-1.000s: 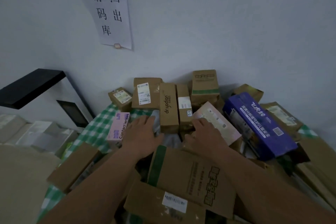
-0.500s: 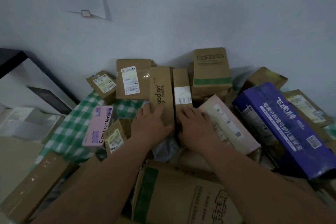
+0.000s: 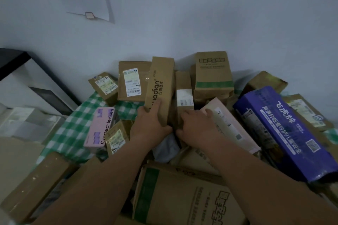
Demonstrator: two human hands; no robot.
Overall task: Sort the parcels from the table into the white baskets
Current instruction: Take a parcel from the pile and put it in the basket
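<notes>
Crowding both hands [image 3: 175, 124]: stacked cardboard parcels [image 3: 213, 73].

Parcels crowd the counter [image 3: 73, 133] against the wall [image 3: 219, 14]. The left hand [image 3: 150, 126] grips the lower end of a tall box [image 3: 161, 87]; a labelled box [image 3: 132, 81] leans behind it to the left. The right hand [image 3: 197, 128] rests just right, beside a flat parcel [image 3: 230, 124]. A long box [image 3: 285, 133] lies farther right, and a big carton [image 3: 182, 199] lies nearest, between the forearms.

Matt brown cardboard boxes [image 3: 161, 89], a glossy blue plastic pack [image 3: 285, 133], checked cloth [image 3: 73, 129], paper labels [image 3: 132, 82]
</notes>
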